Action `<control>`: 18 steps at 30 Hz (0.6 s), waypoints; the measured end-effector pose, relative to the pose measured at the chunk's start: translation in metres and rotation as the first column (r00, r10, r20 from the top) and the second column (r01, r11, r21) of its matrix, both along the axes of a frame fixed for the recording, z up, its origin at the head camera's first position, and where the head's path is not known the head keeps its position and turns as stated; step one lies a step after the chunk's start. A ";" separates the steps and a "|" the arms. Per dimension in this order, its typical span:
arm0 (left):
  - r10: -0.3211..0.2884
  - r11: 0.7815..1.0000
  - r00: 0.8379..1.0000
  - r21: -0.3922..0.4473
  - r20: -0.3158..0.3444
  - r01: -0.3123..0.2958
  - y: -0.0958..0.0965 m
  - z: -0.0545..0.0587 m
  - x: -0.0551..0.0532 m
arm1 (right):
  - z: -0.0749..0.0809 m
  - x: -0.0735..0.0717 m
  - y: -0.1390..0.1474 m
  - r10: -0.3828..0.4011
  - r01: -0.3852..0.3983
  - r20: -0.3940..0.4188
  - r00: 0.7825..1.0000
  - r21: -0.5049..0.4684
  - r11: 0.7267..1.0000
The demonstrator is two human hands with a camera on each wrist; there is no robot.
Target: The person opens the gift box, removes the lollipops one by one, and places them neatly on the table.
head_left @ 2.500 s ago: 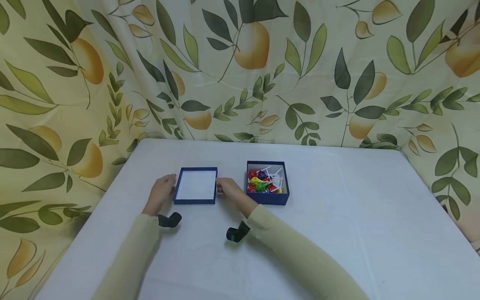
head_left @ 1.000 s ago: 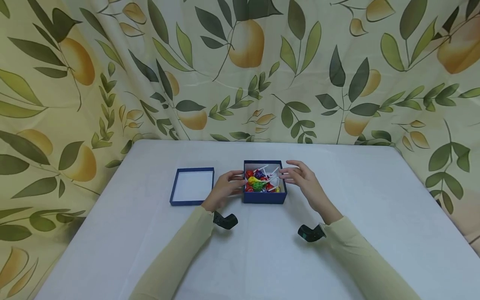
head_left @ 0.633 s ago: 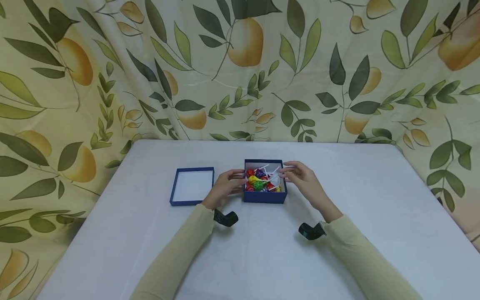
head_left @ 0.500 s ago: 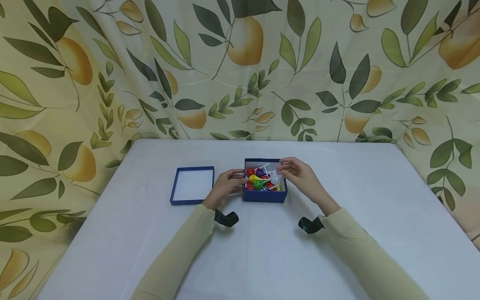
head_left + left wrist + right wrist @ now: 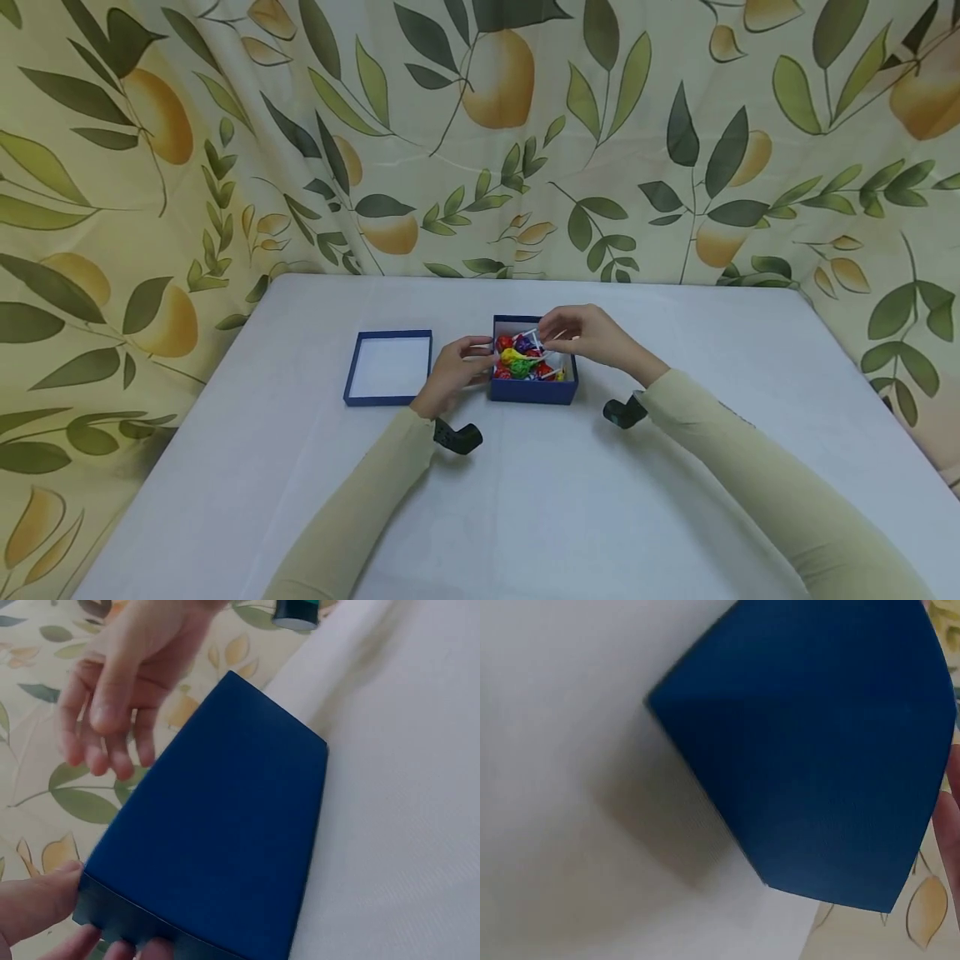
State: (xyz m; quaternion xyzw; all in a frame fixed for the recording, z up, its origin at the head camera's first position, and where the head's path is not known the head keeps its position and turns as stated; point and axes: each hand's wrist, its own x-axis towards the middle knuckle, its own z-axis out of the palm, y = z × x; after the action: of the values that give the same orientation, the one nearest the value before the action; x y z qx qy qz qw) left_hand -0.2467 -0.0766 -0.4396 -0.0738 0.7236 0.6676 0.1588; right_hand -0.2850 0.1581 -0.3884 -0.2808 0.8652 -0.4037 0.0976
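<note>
A blue box [image 5: 534, 392] stands on the white table, filled with lollipops [image 5: 516, 363] in red, yellow, green and purple wrappers with white sticks. My left hand [image 5: 453, 373] rests against the box's left wall; in the left wrist view its thumb [image 5: 45, 904] lies at the rim and its fingertips along that side. Over the box's right rim reaches my right hand [image 5: 588, 335], fingertips pointing down at the white sticks. In the left wrist view that right hand [image 5: 131, 682] has loosely bent, spread fingers with nothing visible between them. The right wrist view is mostly filled by the box's blue wall [image 5: 817, 765].
A shallow blue-edged lid [image 5: 388, 367], white inside, lies on the table left of the box, beside my left wrist. White cloth covers the table [image 5: 697, 467]. A curtain [image 5: 600, 150] printed with fruit and leaves hangs behind its far edge.
Both hands have left the lid and come to the box. The left hand has stayed at its left wall, while the right has moved leftward over the rim, above the lollipops.
</note>
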 end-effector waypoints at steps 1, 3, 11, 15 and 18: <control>0.001 1.000 1.000 0.000 0.003 -0.001 0.000 0.000 0.000 | 0.001 -0.002 0.000 0.012 -0.012 0.004 1.000 0.006 1.000; -0.002 1.000 1.000 0.005 0.004 0.002 0.001 0.001 -0.001 | 0.004 -0.005 -0.001 0.029 -0.030 0.010 1.000 0.020 0.999; 0.011 1.000 1.000 0.012 -0.019 -0.011 0.002 0.005 -0.002 | 0.006 -0.014 -0.004 0.137 -0.142 0.077 0.988 0.055 0.988; 0.019 1.000 1.000 0.024 -0.023 -0.019 0.001 0.004 -0.002 | 0.002 -0.020 -0.006 0.182 -0.188 0.101 0.978 0.056 0.981; 0.025 1.000 1.000 0.019 -0.016 -0.024 0.000 0.002 -0.001 | -0.002 -0.027 -0.007 0.200 -0.208 0.104 0.974 0.068 0.976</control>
State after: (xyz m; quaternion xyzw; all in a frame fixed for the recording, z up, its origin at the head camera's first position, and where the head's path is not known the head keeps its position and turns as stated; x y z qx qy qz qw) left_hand -0.2482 -0.0766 -0.4380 -0.0758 0.7177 0.6767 0.1456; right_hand -0.3118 0.1512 -0.3903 -0.3445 0.8412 -0.3703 0.1910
